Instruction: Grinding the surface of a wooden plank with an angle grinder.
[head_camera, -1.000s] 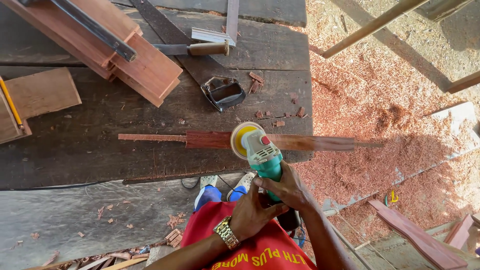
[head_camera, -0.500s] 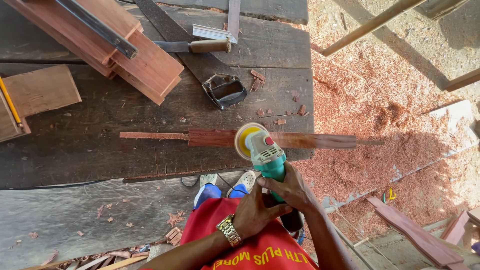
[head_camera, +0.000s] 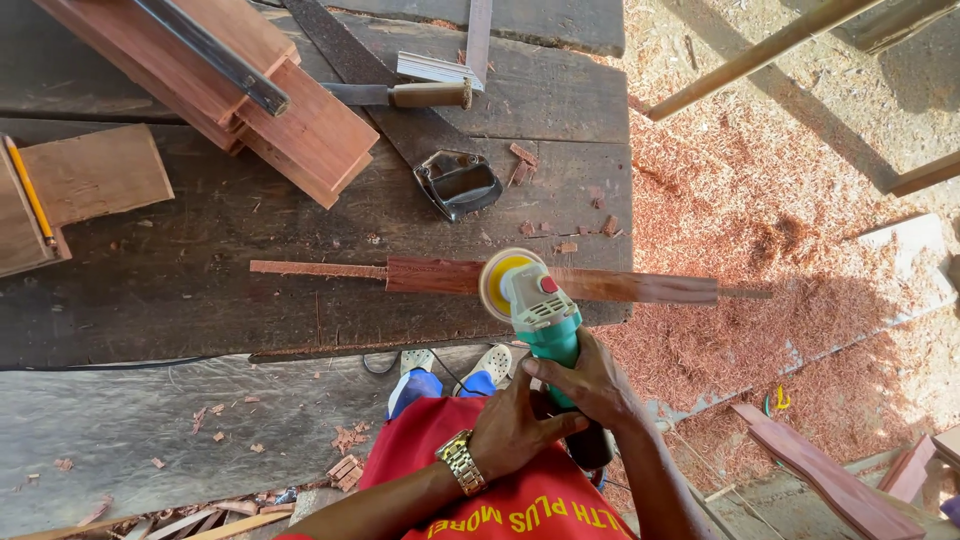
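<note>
I'm in a woodworking shop: reddish planks (head_camera: 250, 95) and a handsaw (head_camera: 400, 95) lie on my worn surface (head_camera: 200, 250), sawdust (head_camera: 760, 200) heaped beside it.

The grinder (head_camera: 540, 315) has a glossy green plastic body. The strip (head_camera: 480, 277) is smooth reddish wood. The workbench (head_camera: 200, 270) is rough, dark, weathered wood.
</note>
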